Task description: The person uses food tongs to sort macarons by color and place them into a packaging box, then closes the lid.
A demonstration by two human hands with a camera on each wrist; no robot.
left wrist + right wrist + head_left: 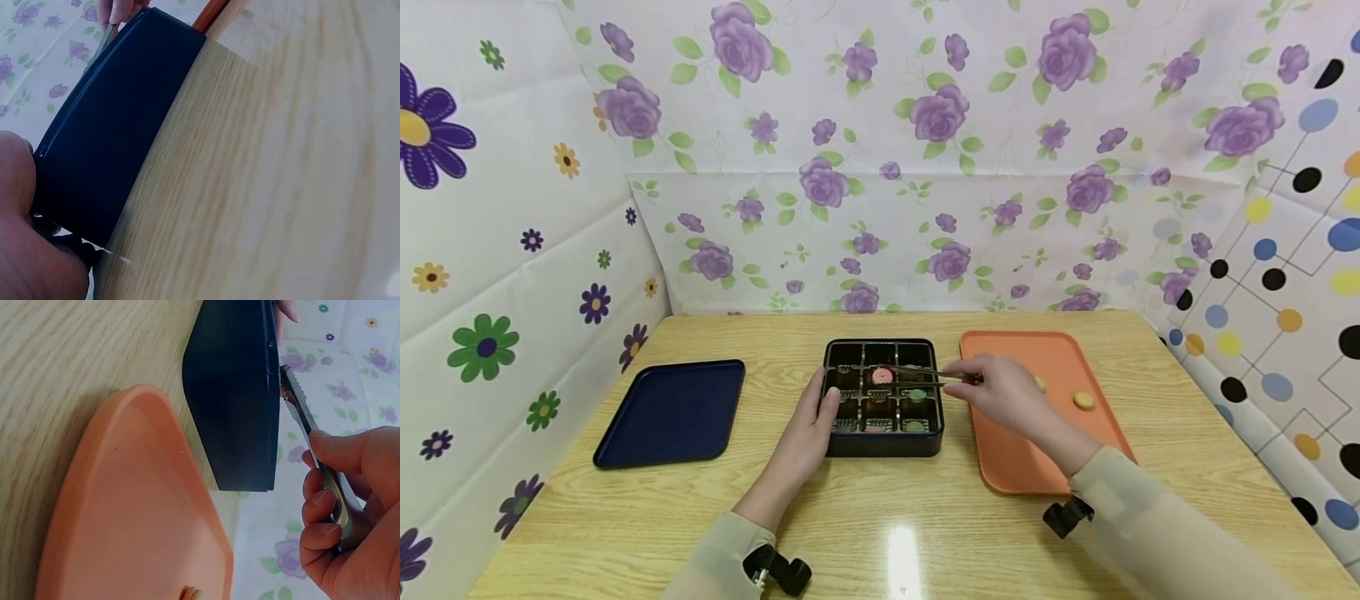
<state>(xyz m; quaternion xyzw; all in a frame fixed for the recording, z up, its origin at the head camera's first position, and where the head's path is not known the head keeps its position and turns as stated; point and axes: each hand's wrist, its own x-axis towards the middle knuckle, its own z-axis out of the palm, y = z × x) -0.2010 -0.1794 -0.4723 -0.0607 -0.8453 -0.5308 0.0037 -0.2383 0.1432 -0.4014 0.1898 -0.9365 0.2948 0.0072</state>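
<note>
A black divided box (883, 446) stands mid-table, its compartments holding pink and green round pieces that look like macarons. My left hand (805, 425) grips its left wall, thumb over the rim and fingers along the outside. In my right hand (1003, 392) are metal tongs (334, 487), gripped between thumb and curled fingers. The tongs reach over the box's right rim, with their tips around a pink macaron (882, 377) at the middle compartment. Whether the tips squeeze it is hard to tell. A green macaron (917, 395) sits in a right-hand compartment.
To the right, an orange tray (1022, 467) carries a yellow macaron (1083, 401) and another partly behind the right hand. A dark blue tray (677, 412) lies at the left. Patterned cloth walls (880, 233) enclose the wooden table (850, 525) at the back and sides.
</note>
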